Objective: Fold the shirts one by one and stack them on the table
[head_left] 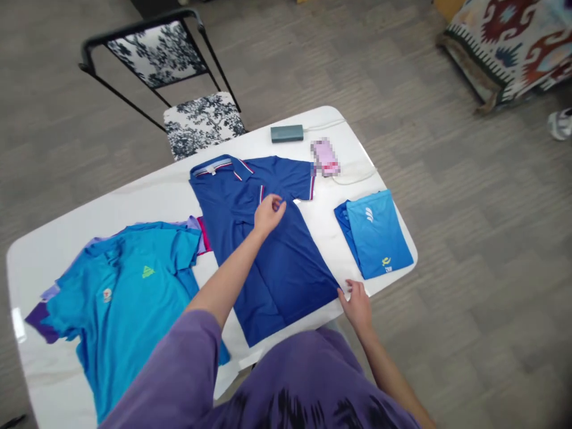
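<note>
A dark blue polo shirt (286,268) with red-and-white trim lies spread on the white table, its collar at the far side and its hem towards me. My left hand (269,215) is over its chest, near the armpit, with loosely curled fingers and a small gap at the thumb. No cloth shows between them. At the hem's right corner is my right hand (358,305), thumb at the cloth's edge and fingers spread apart. Left of the polo, a turquoise T-shirt (129,298) lies over purple garments (44,322). Folded blue shirts (378,232) lie on the right.
A grey-green power bank (286,133) with a white cable and a pixelated pink item (325,157) lie at the white table's (147,196) far right. Beyond the far edge stands a patterned chair (201,122). A patterned cloth (518,44) and someone's shoe (560,124) appear at upper right.
</note>
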Motion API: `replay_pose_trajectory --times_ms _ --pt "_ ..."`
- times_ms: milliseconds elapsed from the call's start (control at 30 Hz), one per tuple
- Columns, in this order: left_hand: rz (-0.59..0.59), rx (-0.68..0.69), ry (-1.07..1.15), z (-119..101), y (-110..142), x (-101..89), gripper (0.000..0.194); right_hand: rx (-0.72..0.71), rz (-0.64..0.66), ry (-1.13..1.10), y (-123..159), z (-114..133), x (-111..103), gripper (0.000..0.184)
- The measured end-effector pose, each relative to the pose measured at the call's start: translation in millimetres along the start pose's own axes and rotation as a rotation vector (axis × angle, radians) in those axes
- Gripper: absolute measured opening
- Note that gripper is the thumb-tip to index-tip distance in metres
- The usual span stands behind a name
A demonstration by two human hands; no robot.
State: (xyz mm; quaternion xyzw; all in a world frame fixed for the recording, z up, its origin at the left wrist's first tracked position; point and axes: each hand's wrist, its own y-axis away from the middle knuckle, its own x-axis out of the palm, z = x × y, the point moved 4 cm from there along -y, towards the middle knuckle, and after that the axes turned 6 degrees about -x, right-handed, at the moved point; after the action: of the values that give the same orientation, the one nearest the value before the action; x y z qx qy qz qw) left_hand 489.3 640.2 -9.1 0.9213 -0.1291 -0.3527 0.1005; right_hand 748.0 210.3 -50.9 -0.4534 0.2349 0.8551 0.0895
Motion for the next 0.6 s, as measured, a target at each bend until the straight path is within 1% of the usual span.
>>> replay_pose_trajectory --times_ms 33,67,100,133,167,233,300,333,400,467,500,533,600 --pt "-0.010 -0.017 0.026 -20.2 -36.8 17.5 0.027 0.042 -0.016 0.002 1.5 -10.6 -1.5 0.047" --pt "-0.015 -0.038 0.035 -38.0 -67.7 36.5 0.023 0.071 -0.019 -0.010 3.6 -17.8 -1.1 0.048" --pt "-0.017 -0.064 0.021 -53.0 -92.5 55.9 0.023 0.087 -0.010 -0.029 5.7 -21.9 1.1 0.048" --pt "-0.007 -0.088 -0.013 -65.0 -111.6 75.1 0.026 0.095 0.006 -0.049 7.4 -23.3 4.3 0.049" --pt "0.007 -0.111 -0.062 -74.1 -125.9 93.1 0.032 0.100 0.019 -0.068 8.5 -22.8 7.9 0.049" --pt "0.033 -0.135 -0.178 -85.2 -143.6 123.4 0.050 0.100 0.025 -0.090 8.6 -18.3 15.0 0.049" --pt "0.043 -0.118 -0.271 -90.5 -153.7 143.9 0.064 0.088 0.008 -0.090 6.6 -11.4 21.1 0.042" --pt "0.046 -0.099 -0.305 -91.8 -157.8 150.3 0.066 0.077 -0.001 -0.087 5.3 -7.7 23.8 0.036" --pt "0.057 -0.069 -0.337 -92.0 -165.7 154.6 0.056 0.048 -0.008 -0.098 3.7 -0.1 28.4 0.024" --pt "0.059 -0.078 -0.292 -87.7 -173.3 145.5 0.042 0.028 -0.016 -0.151 4.8 6.9 31.1 0.016" --pt "0.050 -0.096 -0.220 -83.4 -176.3 135.0 0.035 0.021 -0.020 -0.190 6.5 10.3 31.5 0.013" --pt "0.032 -0.126 -0.109 -76.9 -178.3 120.4 0.031 0.014 -0.023 -0.233 8.9 13.8 31.3 0.011" --pt "-0.014 -0.218 0.194 -56.2 -177.5 80.7 0.030 -0.034 -0.017 -0.322 14.8 22.9 29.4 0.010"
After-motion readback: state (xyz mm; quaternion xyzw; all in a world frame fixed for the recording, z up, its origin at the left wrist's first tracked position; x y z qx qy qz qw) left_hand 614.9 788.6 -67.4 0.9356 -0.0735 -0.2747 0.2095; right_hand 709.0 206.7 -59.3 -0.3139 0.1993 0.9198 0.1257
